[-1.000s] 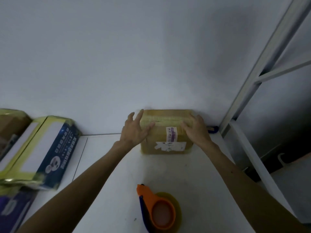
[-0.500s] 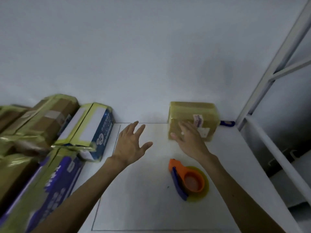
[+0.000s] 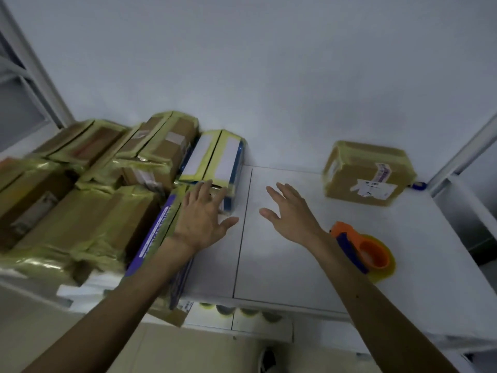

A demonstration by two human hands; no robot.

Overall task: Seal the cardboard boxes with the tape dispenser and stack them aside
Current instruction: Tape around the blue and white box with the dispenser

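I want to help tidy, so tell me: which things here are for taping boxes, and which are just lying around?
For the job: tape dispenser, lone taped box, pile of taped boxes on the left.
Just lying about: small blue thing at the far right, round rolls under the table.

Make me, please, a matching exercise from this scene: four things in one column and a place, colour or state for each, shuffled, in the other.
Things:
1. tape dispenser
2. labelled brown box
3. blue-and-white box
4. right hand

Descriptions:
A. standing alone, far right on the table
B. open, over bare table
C. orange with a blue handle
D. right by the left hand

Pairs: 1-C, 2-A, 3-D, 4-B.
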